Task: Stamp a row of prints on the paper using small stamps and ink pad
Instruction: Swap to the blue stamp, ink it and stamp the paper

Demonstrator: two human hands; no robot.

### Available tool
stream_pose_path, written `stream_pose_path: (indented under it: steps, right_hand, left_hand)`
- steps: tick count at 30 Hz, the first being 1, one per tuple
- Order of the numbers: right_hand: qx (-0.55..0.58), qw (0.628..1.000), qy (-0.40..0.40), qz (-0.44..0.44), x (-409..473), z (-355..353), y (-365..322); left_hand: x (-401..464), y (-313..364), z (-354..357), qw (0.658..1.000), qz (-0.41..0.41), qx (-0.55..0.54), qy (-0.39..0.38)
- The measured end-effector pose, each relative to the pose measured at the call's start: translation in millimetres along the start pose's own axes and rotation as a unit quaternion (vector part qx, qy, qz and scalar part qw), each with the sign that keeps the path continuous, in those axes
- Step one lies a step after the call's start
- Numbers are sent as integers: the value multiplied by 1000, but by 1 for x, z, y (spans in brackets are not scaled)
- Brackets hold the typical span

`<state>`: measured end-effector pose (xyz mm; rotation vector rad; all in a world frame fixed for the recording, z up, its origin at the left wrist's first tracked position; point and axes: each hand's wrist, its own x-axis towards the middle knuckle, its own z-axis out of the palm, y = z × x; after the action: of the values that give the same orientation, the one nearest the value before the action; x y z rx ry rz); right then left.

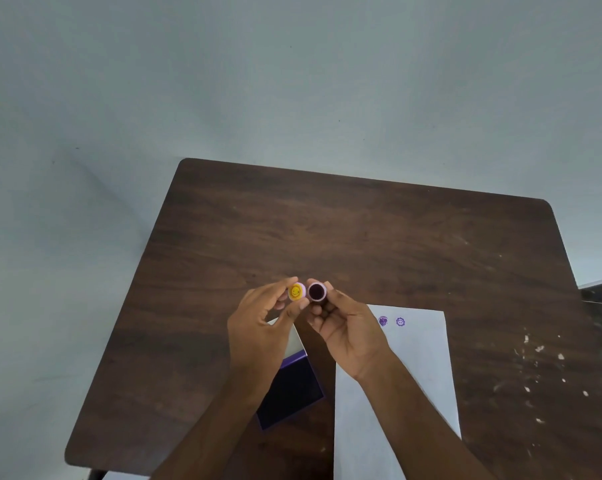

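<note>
Leftmost, the ink pad (290,393) lies open on the surface (361,237), partly behind the left forearm. Above it, the left hand (261,327) holds a grip closed on a yellow smiley-topped piece (295,292); just beside, the right hand (344,327) pinches a purple stamp (316,292), dark face toward the camera. Whether the two pieces touch is unclear. Right of the hands, the paper (420,358) carries two purple prints (391,321). Advisably, ink evenly, then press flat in line with these.
</note>
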<state>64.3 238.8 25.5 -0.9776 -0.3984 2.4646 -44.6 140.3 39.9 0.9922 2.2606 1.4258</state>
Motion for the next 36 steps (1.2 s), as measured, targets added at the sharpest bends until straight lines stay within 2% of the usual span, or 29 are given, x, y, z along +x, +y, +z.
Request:
stream_pose_path:
  steps: [4,8,11,17,25,32,36]
  right_hand:
    - [10,1000,-2,14,-1,1,-4]
    - [13,999,-27,29,-5,1,-5]
    - [-1,998,-45,32,-8,2,-6]
    - [-27,994,-91,52,-12,4,-11]
    - [-28,992,-106,59,-9,2,-13]
    - [-16,995,-87,53,-9,-2,-15]
    - [-21,995,-88,44,-9,-2,-16]
  left_hand:
    - [4,-14,1,996,-87,-36,1]
    - [8,-25,6,994,-108,-22,-22]
    - [9,-31,12,989,-132,-52,-44]
    - [22,-55,22,949,-280,-32,-140]
    - [41,-49,33,967,-209,61,-132]
    - [33,-59,43,957,-264,42,-114]
    - [31,-61,44,959,-266,44,-87]
